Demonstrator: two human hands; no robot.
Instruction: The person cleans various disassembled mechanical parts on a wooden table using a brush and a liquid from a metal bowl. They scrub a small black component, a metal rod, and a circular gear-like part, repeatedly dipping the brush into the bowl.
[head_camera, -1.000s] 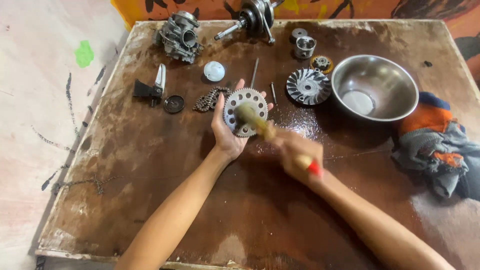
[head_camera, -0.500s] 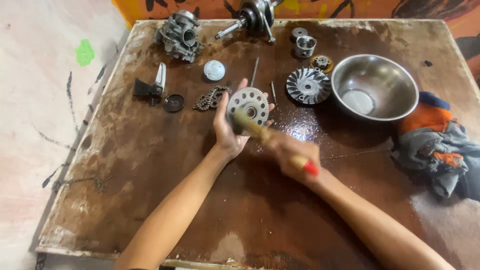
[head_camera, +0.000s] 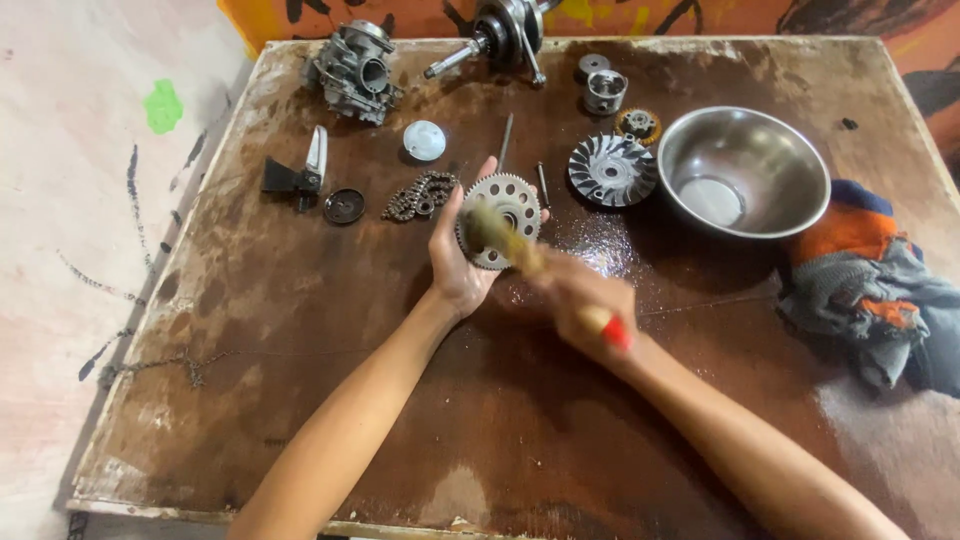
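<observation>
Left hand (head_camera: 458, 262) cupped under toothed gear (head_camera: 500, 220), fingers spread behind it, held over table (head_camera: 300, 330) centre. Right hand (head_camera: 583, 300) closed round brush (head_camera: 525, 255) handle, bristle end on gear face, red tip at 4 o'clock. Since half second ago: gear tilted slightly, brush head shifted across face, blurred — scrubbing under way, gear not yet set down. Chain (head_camera: 418, 195) at 9 o'clock of gear, steel bowl (head_camera: 743, 170) at 2 o'clock.

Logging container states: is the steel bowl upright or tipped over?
Upright: the steel bowl sits on the table with its opening facing up and its inside bottom visible.
</observation>
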